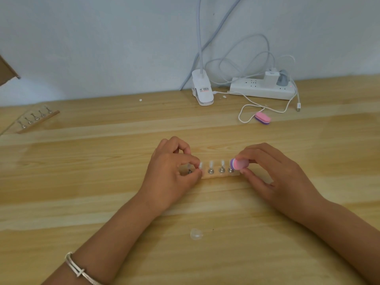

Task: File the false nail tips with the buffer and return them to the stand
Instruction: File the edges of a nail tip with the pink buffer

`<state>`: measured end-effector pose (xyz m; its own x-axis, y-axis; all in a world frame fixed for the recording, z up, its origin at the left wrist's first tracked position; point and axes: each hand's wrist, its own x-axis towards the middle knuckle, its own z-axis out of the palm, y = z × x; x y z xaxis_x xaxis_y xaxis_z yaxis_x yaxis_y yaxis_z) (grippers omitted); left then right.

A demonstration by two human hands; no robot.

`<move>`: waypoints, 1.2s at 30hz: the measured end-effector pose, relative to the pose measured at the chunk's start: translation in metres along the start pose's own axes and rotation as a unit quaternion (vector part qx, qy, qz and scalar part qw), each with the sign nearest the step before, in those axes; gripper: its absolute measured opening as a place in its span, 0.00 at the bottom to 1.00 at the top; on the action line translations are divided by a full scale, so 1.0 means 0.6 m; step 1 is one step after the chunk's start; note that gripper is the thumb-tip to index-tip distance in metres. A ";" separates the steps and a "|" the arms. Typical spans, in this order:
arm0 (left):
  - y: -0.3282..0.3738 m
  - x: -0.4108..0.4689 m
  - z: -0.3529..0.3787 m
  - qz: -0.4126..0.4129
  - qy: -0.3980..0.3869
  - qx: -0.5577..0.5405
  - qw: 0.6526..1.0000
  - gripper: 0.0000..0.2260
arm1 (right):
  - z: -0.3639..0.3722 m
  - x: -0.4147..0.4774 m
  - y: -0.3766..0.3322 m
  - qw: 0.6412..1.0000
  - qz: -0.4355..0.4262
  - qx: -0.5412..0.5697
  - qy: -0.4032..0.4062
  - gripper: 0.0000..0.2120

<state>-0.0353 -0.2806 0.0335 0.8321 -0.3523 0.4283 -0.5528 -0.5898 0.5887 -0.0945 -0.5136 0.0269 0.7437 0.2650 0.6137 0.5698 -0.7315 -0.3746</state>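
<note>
Fingertips of your left hand (174,168) pinch a nail tip (200,166) on the stand (218,177); your right hand (267,171) grips the buffer (238,163). Likely pickup; lift it straight off.

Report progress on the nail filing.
Done: clear false nail tips stand on the pale wooden stand; whether filed, unclear. In hand: left hand pinches one tip there, right hand holds the pink-and-purple buffer block. Left: a loose clear tip on the table.
</note>
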 end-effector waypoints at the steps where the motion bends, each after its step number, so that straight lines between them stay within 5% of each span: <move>1: 0.000 0.000 0.000 0.011 0.004 0.008 1.000 0.06 | 0.000 0.000 0.000 1.000 0.000 0.001 0.000 0.10; 8: 0.019 -0.009 -0.006 0.141 0.056 0.167 0.974 0.05 | -0.002 -0.002 -0.001 1.000 -0.002 -0.002 0.003 0.09; 12: 0.050 -0.025 -0.019 0.106 0.122 0.032 0.986 0.02 | -0.005 -0.002 0.000 0.999 0.001 0.014 0.036 0.07; 16: 0.083 -0.048 -0.011 -0.030 0.029 -0.213 0.976 0.04 | -0.008 -0.003 -0.005 0.996 0.033 0.078 0.032 0.09; 19: 0.075 -0.050 0.003 -0.079 -0.023 -0.260 0.962 0.09 | -0.011 -0.006 -0.011 0.995 0.035 0.093 0.019 0.10; 26: 0.051 -0.050 0.011 -0.049 -0.105 -0.217 0.969 0.07 | -0.011 -0.008 -0.029 0.996 -0.035 0.080 -0.019 0.10; 36: 0.055 -0.051 0.009 -0.002 -0.060 -0.111 0.992 0.08 | -0.001 -0.011 -0.037 0.995 -0.065 0.051 -0.064 0.12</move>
<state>-0.0791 -0.2932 0.0362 0.8257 -0.4433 0.3490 -0.5353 -0.4203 0.7326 -0.1122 -0.4993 0.0317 0.6963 0.4351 0.5708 0.6914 -0.6202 -0.3705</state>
